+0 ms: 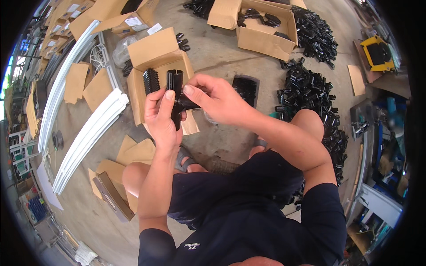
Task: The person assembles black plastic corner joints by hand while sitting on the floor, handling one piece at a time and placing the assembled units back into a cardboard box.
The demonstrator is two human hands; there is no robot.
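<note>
Your left hand [160, 119] grips a black tube [175, 88] upright above the open box [156, 73]. Your right hand [217, 98] pinches a second black piece [188, 103] against the tube's side.

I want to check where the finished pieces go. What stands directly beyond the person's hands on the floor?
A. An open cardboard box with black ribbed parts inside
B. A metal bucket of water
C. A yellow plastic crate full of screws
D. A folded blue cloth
A: just past the left hand and right hand, which hold a black plastic part, stands an open cardboard box with black ribbed parts inside.
</note>
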